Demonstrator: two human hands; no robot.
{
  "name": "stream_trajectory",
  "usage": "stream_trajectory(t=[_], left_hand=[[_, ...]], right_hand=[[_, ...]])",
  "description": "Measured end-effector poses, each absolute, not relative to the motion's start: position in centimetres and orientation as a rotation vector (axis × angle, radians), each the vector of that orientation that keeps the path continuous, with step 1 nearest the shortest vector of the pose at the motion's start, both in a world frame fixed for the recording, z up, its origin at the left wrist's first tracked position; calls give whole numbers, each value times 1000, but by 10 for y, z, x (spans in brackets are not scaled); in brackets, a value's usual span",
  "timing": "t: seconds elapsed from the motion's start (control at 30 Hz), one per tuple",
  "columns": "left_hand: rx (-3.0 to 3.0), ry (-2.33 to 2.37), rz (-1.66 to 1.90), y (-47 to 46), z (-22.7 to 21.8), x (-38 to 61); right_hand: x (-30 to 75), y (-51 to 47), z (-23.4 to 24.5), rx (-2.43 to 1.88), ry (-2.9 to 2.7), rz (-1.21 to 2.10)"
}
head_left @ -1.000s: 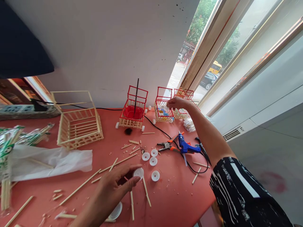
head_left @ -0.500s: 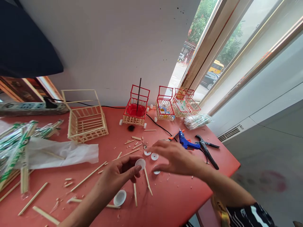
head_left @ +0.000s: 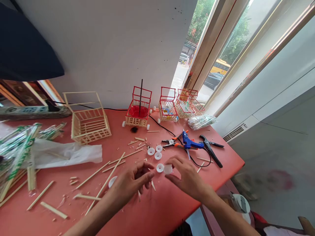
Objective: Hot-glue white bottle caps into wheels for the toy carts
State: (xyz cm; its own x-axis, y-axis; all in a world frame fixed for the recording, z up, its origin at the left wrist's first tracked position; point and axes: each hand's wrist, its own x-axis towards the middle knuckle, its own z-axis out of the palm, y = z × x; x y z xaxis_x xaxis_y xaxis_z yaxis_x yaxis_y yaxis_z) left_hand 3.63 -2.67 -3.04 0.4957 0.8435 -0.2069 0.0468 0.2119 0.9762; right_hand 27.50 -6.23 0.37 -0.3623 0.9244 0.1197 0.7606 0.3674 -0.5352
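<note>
A white plastic cap sits between the thumb and fingers of my right hand, just above the table. Right beside it, another white cap lies on the table. My left hand hovers to the left with curled fingers, thumb and fingertips apart and nothing visible between them. Behind the hands is a small group of white caps, one of them a cap with a hole in its middle. A further white cap is partly hidden by my left wrist.
Beyond the hands lie a blue glue gun, pliers and a black-handled cutter. Small stick carts stand along the wall, including a red-trimmed cart and a plain stick basket. Loose wooden sticks and wrapped bundles cover the left.
The cap that was in my left hand is gone from it, and a cap is now in my right hand. My right hand has drawn back toward me, uncovering the pliers and caps.
</note>
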Motion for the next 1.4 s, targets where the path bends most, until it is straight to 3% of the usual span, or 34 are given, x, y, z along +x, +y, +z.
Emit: stream_trajectory(t=[0.13,0.37,0.83,1.0,1.17,1.4], left_hand=[[1311,1053,828,-16,-26,26],[1394,1203,883,-11,-19,19],[1641,1335,820,-6,-30,9],[1817,1324,906,-7,-37,12],[1910,1282,951,-6,-48,16],[1931,1262,934,-8,-48,18]], right_hand=[[286,-54,-15,-1698,-2213,434],[280,-47,-36,-1602,-2270,413],[260,-42,-41,-1497,-2330,264],[292,-40,-16,-1377,-2134,151],[367,-31,11,-1590,-1903,-145],[408,-6,-7,-2021,-2209,-119]])
